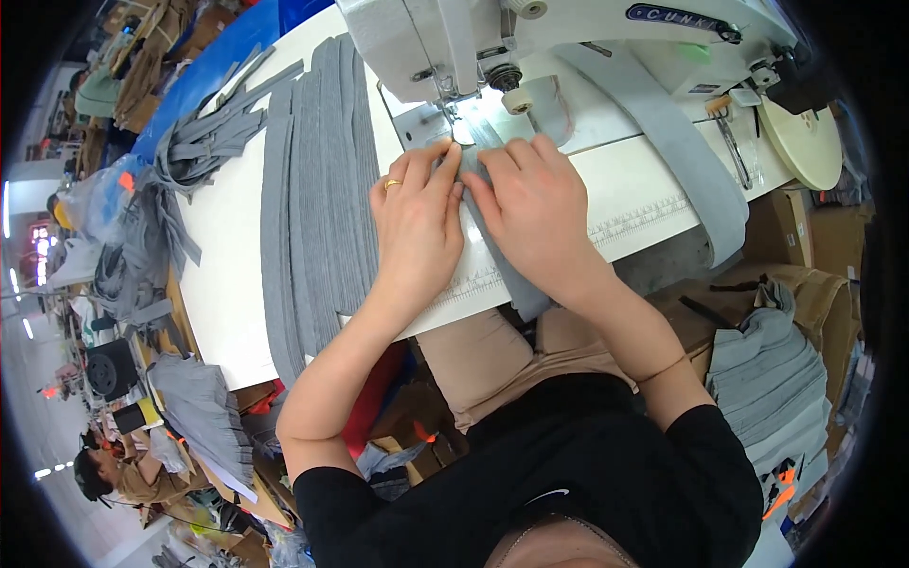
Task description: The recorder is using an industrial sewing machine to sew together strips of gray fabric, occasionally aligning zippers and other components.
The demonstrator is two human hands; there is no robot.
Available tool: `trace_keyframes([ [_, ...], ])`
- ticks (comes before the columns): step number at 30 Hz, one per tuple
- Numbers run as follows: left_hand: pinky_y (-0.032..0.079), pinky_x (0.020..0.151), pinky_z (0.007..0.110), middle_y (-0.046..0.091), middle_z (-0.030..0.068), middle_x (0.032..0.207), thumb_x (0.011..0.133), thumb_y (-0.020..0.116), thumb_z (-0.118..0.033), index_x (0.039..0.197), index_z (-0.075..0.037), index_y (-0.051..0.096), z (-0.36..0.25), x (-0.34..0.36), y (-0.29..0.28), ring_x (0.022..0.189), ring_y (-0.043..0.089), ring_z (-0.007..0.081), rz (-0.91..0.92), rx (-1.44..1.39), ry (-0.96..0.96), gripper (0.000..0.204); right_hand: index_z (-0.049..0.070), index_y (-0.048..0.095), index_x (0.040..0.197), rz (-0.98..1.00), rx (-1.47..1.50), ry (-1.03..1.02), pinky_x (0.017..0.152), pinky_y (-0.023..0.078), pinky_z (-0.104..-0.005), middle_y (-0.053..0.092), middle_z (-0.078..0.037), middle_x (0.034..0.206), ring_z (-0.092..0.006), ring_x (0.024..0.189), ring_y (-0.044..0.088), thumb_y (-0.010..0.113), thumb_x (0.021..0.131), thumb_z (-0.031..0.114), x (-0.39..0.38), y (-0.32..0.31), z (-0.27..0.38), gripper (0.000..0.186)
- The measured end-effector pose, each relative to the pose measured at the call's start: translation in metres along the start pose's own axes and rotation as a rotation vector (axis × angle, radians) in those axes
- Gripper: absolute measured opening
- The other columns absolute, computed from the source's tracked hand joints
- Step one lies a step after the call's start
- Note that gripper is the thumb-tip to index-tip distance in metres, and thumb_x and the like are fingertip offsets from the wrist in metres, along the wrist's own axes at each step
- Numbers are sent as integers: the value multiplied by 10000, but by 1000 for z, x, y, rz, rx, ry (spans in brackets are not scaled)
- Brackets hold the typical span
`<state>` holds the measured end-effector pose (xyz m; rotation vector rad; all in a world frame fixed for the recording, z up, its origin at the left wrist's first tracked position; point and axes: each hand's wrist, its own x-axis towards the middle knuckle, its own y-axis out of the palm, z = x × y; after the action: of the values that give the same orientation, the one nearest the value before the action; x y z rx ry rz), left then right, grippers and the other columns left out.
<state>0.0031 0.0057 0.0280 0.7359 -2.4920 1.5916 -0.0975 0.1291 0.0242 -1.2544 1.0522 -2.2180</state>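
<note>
A grey fabric strip [511,279] runs from the needle area of a white sewing machine [402,57] down over the table's front edge toward my lap. My left hand [417,218] bears a ring and is closed at the strip's left edge, its fingertips just in front of the presser foot [458,115]. Close beside it, my right hand [538,204] has its fingers curled down on the strip and the thumb along it. Both hands hide the part of the strip beneath their fingers.
Stacked grey strips [327,180] lie left of my hands, with tangled strips [204,151] beyond. A wide grey band [677,142] curves off the table's right side near scissors [732,151]. Grey cloth pieces [772,379] are piled at lower right. Another person [123,469] is at far left.
</note>
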Motion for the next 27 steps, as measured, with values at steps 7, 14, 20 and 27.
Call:
trace_keyframes([
  [7, 375, 1039, 443, 620, 131, 1333, 946, 627, -48, 1287, -23, 681, 3, 0, 13, 1242, 557, 297, -51, -67, -2, 346, 60, 668, 898, -41, 54, 102, 706, 505, -345, 570, -72, 904, -254, 894, 561, 797, 813, 213, -7, 4, 5, 218],
  [14, 344, 1101, 431, 669, 94, 1245, 940, 651, -43, 1211, -37, 713, 11, -4, 18, 1206, 594, 296, -143, -160, 61, 277, 54, 684, 956, -31, -8, 96, 716, 501, -346, 561, -76, 912, -251, 911, 554, 793, 826, 217, -7, 3, 7, 235],
  [20, 308, 1140, 455, 658, 83, 1291, 924, 671, -54, 1202, -51, 717, 3, -4, 18, 1286, 559, 290, -117, -176, -21, 281, 49, 684, 985, 5, 93, 149, 749, 500, -373, 600, -73, 875, -254, 889, 583, 783, 833, 180, -5, 9, 2, 224],
  [27, 264, 1187, 490, 671, 52, 1344, 945, 688, -97, 1255, -91, 711, 3, -6, 14, 1314, 557, 268, -83, -180, -14, 311, 77, 625, 948, 115, 522, 508, 786, 437, -391, 689, -31, 796, -226, 771, 654, 784, 829, 102, -1, -2, -4, 200],
])
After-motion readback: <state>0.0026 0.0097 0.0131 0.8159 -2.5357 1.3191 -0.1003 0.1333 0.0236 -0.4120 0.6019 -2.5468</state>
